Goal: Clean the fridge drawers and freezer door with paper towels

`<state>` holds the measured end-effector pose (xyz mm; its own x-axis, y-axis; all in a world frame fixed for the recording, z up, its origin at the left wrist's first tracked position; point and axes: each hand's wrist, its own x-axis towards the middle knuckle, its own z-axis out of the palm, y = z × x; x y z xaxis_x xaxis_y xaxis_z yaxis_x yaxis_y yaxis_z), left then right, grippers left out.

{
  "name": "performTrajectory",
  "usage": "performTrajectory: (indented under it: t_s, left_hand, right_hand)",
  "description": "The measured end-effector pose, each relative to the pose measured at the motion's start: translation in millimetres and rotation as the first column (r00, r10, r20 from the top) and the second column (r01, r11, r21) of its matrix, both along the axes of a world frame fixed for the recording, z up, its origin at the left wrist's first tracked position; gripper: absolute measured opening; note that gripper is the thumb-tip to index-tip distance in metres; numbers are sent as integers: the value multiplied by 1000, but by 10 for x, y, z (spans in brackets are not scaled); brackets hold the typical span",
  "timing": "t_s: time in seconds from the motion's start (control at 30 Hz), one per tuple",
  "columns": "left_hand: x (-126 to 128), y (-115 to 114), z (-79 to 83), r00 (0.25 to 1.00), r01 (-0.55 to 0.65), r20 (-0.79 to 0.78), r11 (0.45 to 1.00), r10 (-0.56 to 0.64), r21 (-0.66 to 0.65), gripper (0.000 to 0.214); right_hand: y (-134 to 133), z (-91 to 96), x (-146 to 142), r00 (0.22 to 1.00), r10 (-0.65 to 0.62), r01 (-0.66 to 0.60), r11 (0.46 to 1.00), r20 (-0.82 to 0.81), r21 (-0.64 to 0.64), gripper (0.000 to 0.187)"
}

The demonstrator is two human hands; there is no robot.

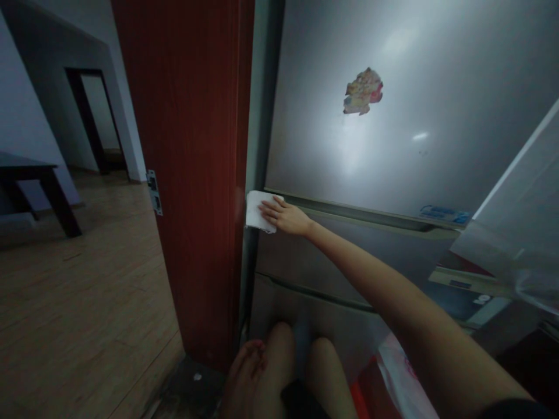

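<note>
My right hand (286, 216) presses a folded white cloth (257, 210) against the left edge of the refrigerator (323, 157), level with the gap beneath its upper door. The fingers lie over the cloth's right part, and its left part sticks out towards the wall strip. Low in the view, my left hand (247, 364) rests by my left knee, its fingers loosely bent, with nothing seen in them. A torn, faded sticker (363, 92) clings to the upper door, and a blue label (444, 214) is at that door's lower right.
A reddish-brown wooden door (192, 163) stands just left of the refrigerator. Boxes and clear plastic (524, 233) are stacked on the right. A red-and-white bag (402, 372) sits beside my knees. Beyond the door are a dark table (56, 198) and the tiled floor (96, 291).
</note>
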<state>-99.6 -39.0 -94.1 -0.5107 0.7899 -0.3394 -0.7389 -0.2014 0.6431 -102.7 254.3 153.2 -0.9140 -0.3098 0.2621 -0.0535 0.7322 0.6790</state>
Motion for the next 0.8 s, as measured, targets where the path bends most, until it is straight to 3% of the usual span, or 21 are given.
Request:
performTrajectory:
  t_s: [0.23,0.33,0.43,0.57,0.67,0.73,0.8]
  left_hand:
    - [11,-3,42,999,-17,-34,1000,17,-19,34]
    - [19,15,-8,999,-31,-25,999,30,-32,37]
    - [36,31,-49,999,-36,-4,999,36,-38,39]
    - [27,13,-60,999,-45,19,999,46,-10,38]
    - [-26,-8,-77,1000,-6,28,1000,6,-7,33]
    - [-71,-8,-108,999,15,38,1000,-15,-5,32]
    - [-104,3,-142,998,14,65,1000,-13,-9,33]
  right_hand:
    - [37,-24,-50,998,-27,25,999,-54,-23,35]
    - [32,-156,-60,997,-15,12,999,-74,-34,34]
    - [-1,-474,-75,999,-20,17,998,-49,-55,32]
    - [-110,-1107,-82,997,-42,51,988,63,-146,33]
    - [-183,-1542,-69,991,-13,32,989,130,-143,27]
    - [-190,-1726,-56,985,8,16,991,175,-135,21]
    - [-159,-1791,-38,978,22,6,991,207,-132,18]
